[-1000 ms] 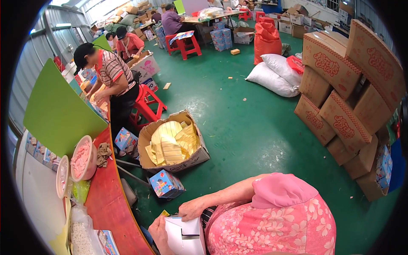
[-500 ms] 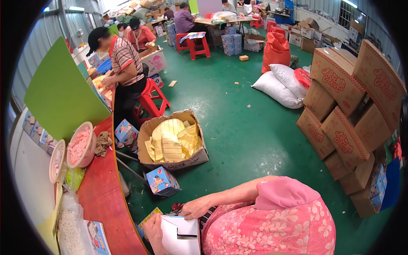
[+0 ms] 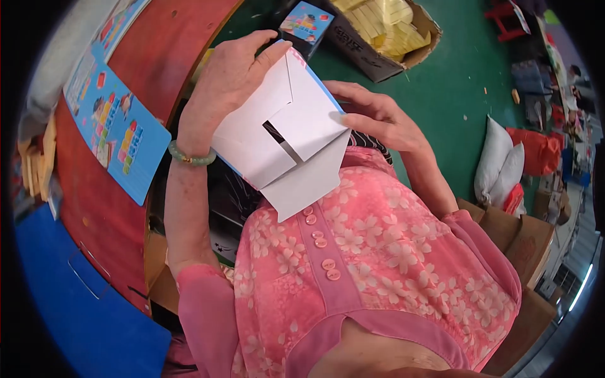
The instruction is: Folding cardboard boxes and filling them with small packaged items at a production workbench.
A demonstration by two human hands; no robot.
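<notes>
A small carton (image 3: 252, 135) sits in my lap, its white flaps facing up. Two flaps leave a narrow dark slot between them, and a third flap sticks out toward my body. My left hand (image 3: 230, 79), with a green bangle at its wrist, grips the carton's far left side, thumb along the upper edge. On the opposite side my right hand (image 3: 381, 120) holds it with the thumb on the edge; the other fingers are partly hidden behind it. Blue printing shows along the carton's sides.
Left of me is a red table (image 3: 135, 69) bearing flat blue printed card (image 3: 120, 126). Beyond my hands a blue printed box (image 3: 307, 24) stands near a cardboard box (image 3: 372, 60) of yellow pieces. White sacks (image 3: 495, 160) and brown cartons (image 3: 513, 242) lie to the right.
My view has swung down and turned, bringing my lap and both forearms into sight. My right hand has moved from the carton's far edge to its right side; the near flap now sticks out.
</notes>
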